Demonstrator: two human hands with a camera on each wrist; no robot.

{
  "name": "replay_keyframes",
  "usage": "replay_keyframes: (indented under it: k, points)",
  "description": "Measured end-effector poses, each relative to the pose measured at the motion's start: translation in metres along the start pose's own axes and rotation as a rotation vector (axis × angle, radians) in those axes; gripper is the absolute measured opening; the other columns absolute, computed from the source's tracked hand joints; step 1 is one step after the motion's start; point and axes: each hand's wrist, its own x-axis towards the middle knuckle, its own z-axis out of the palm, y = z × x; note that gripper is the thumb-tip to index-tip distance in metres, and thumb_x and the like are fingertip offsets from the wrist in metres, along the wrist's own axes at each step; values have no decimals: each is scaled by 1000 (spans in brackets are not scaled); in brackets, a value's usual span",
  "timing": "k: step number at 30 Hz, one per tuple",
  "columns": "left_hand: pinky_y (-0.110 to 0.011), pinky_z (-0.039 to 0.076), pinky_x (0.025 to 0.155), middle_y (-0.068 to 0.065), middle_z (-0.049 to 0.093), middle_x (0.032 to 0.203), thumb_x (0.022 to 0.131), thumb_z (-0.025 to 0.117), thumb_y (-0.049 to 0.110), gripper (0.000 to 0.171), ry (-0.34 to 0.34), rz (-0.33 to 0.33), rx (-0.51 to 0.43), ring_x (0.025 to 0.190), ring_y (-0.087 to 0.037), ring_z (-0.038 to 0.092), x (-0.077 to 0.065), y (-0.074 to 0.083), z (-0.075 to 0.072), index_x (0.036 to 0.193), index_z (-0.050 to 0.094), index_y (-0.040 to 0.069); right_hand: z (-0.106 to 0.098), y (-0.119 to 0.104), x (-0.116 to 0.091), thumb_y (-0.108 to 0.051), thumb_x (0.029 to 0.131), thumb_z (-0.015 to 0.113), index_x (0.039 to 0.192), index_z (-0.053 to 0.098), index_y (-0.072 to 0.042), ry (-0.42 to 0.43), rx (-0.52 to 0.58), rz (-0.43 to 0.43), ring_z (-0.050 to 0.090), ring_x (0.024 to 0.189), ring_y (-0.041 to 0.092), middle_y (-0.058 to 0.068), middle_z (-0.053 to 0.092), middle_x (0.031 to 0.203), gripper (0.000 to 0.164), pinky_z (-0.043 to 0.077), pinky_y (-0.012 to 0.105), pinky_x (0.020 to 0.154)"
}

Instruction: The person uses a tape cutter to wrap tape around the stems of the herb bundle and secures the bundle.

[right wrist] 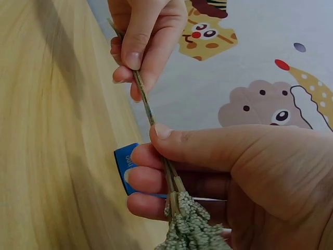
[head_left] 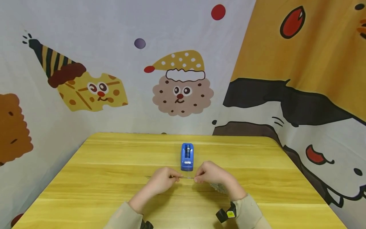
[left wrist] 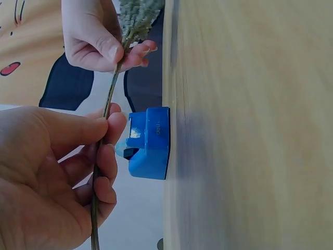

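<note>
At the far left, an orange biscuit figure (head_left: 14, 128) was printed on the pale cloth (head_left: 114, 31) behind the table, with a yellow cheese figure (head_left: 100, 93) in a striped party hat beside it. Below, over the wooden table (head_left: 85, 190), the thin ends of a bundle of stems (head_left: 187, 177) poked out to the left of the left hand (head_left: 163, 180). That hand pinched the bundle between thumb and fingers, its other fingers curled along the stems. A short bare stretch ran across to the right hand — raised above the tabletop, just on the person's side of a blue tape dispenser (head_left: 187, 157). The right hand (head_left: 211, 175) pinched the stems too, its thumb pressed against them close to where they met a pale green, beaded cluster (right wrist: 190, 226). In the head view this cluster showed partly, beneath the right wrist. A small dark camera (head_left: 221, 215) sat by the right sleeve (head_left: 248, 208) and, farther right, the cloth turned orange, black and white.
</note>
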Motion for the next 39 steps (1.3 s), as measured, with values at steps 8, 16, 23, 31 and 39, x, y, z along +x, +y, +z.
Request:
replay_keyframes:
  k: [8,16,23,31,39]
  points:
    - [-19,35,40,-7,73,96,89,65,6,17,2,-20,-14,46,-5,39,0,0,0,101,77,10,4,1,2,-11,83,76,70,74,-13,59,-36,19,48,53,5,-1,67,66,13,44,24,50]
    - [-17,31,38,-7,72,96,93,59,7,21,-35,-34,-45,43,-4,37,-1,-3,2,107,74,7,4,-3,2,-9,81,77,66,71,-12,95,-59,33,48,54,6,-3,64,64,16,43,25,51]
    - [-19,33,42,-1,67,80,94,55,3,20,-60,-10,-19,49,-5,40,-1,-5,0,102,73,4,3,-5,1,-13,85,74,65,69,-8,111,-72,12,39,49,5,-11,53,56,22,35,22,47]
    - [-17,31,40,-6,71,91,93,60,4,18,-34,-30,-36,46,-5,37,4,-4,-4,102,75,7,-4,-6,3,-14,89,69,72,71,-5,85,-84,4,36,48,5,-11,49,57,20,33,22,46]
    - [-18,35,43,-3,72,88,88,63,0,18,-11,-8,2,50,-4,41,6,-4,-5,98,77,8,-9,-6,8,-10,83,75,68,70,-9,43,-75,6,47,54,6,-8,62,64,16,45,25,53]
